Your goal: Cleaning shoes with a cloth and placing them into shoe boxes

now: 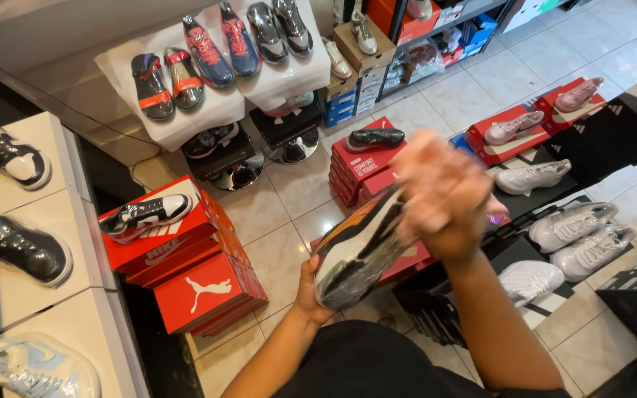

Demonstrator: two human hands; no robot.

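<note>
I'm holding a wrapped shoe [359,250] in front of me, sole facing up, above the tiled floor [282,199]. My left hand [310,284] is gripping its near end from underneath, fingers curled on the heel. My right hand [444,195] is clasping the far end from above, blurred, fingers closed over the toe. The shoe is sitting tilted between both hands, in clear plastic. Red boxes [186,265] are stacking up at the floor's left, with a black-white sneaker [145,215] lying on the top one. White sneakers [580,236] are lying to the right.
</note>
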